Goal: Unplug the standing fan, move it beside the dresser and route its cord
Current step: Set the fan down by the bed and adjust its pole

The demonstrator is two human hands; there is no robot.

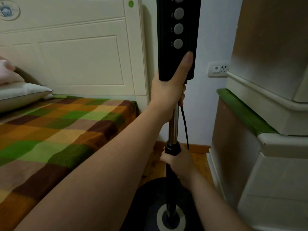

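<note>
the standing fan [173, 127] is cut off above its black panel; the cord [185, 124] end is hidden. between bed [66, 124] and dresser [233, 139], its chrome pole is gripped by left hand [166, 92] and right hand [180, 163].

Bare forearms [100, 172], left hand [168, 92], right hand [180, 163]

Fan's pole [173, 124] is shining like bright metal, smooth & mirror-y. Control box [168, 39] up top is looking like matt black plastic, w/ dull grey buttons [178, 28]. Collar [173, 148] is gleaming, glossy black plastic; lower tube [169, 209] under it is looking black too. Cord [185, 127] is looking black, rubbery. Blanket [58, 130] is showing bumpy woven cloth. Headboard [80, 60] & dresser [283, 164] are looking smooth, painted cream. Floor [198, 157] is glowing as shiny wood. Socket [216, 69] is looking like white plastic.
</note>
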